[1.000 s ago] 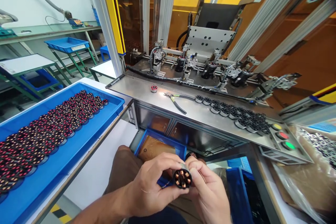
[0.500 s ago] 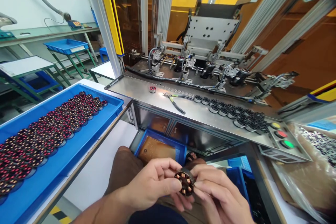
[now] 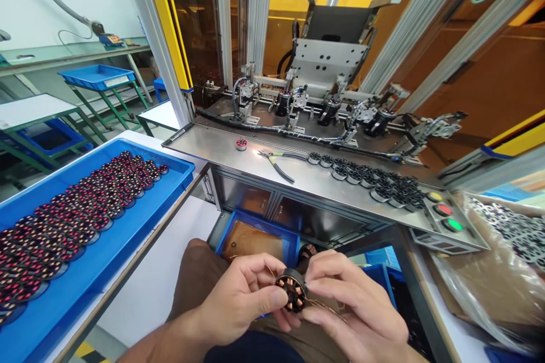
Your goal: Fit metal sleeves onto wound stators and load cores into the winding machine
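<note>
Over my lap, my left hand (image 3: 240, 298) grips a motor stator (image 3: 291, 290), a dark ring wound with copper coils. The coil side faces up towards me, with my thumb across its left edge. From the right side of the stator, thin copper wires (image 3: 318, 303) run between the thumb and fingers of my right hand (image 3: 361, 300). My right fingertips touch or nearly touch the ring. A fine wire also sticks up near my left fingers.
A blue tray (image 3: 128, 216) with rows of wound stators is on my left. On the metal ledge (image 3: 221, 153) are one red stator (image 3: 241, 144), wire cutters (image 3: 279, 164), many dark stator cores (image 3: 374, 178) and a button box (image 3: 447, 238). The winding machine (image 3: 327, 59) stands behind.
My right hand has opened slightly away from the stator, and copper wires now show between its fingers. The stator has shifted a little left in view as the camera turned.
</note>
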Demonstrator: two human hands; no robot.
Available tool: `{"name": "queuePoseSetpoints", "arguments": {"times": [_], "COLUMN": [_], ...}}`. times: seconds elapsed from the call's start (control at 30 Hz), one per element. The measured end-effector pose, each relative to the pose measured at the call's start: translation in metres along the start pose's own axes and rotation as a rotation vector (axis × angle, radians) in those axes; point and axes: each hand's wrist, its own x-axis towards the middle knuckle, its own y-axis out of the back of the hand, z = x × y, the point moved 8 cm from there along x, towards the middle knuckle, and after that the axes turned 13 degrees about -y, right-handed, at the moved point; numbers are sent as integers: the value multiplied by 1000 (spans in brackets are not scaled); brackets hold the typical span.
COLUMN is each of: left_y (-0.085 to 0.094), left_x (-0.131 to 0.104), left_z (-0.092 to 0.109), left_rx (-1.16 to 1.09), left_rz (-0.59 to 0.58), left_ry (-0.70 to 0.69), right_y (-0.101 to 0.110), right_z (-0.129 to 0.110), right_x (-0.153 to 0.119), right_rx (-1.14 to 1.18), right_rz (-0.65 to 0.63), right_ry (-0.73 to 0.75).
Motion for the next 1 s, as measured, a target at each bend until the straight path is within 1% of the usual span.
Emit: {"name": "queuePoseSetpoints", "arguments": {"times": [0.17,0.23,0.3,0.37,0.47,0.5,0.53,0.57,0.63,0.67,0.7,0.73,0.77,0.83,0.9,0.97,1.0], "left_y": [3,2,0,-2,-1,1,0,-3,-14,-18,-20,-20,-17,-14,-14,-14,-13], "left_x": [-3,-3,-2,0,6,9,11,13,10,7,6,6,8,10,12,15,17], "left_z": [-3,-1,5,14,25,23,16,4,-20,-29,-32,-32,-27,-10,8,21,24], "left_rx": [6,-4,-40,-111,-205,-210,-212,-216,-236,-245,-245,-233,-211,-177,-187,-232,-251], "left_rz": [-1,-9,-14,-16,36,52,38,-13,-175,-241,-274,-270,-231,-140,-75,-28,-6], "left_ry": [9,-19,-75,-153,-253,-239,-181,-83,131,197,214,187,127,-6,-118,-213,-242], "right_y": [-1,-1,-1,1,1,0,0,0,0,1,3,5,7,11,13,13,12], "right_z": [-6,-7,-6,-3,1,1,0,0,-1,-2,-4,-5,-6,-8,-7,-5,-5], "right_x": [3,2,1,1,1,2,2,3,3,3,2,2,2,2,3,4,5], "right_rx": [-48,-66,-77,-80,-53,-36,-21,-9,-4,-16,-34,-54,-77,-110,-109,-83,-64], "right_rz": [-7,6,32,71,94,85,72,58,35,34,40,55,77,141,187,197,188], "right_ry": [4,6,-25,-88,-140,-138,-131,-124,-115,-113,-111,-107,-106,-120,-154,-184,-185]}}
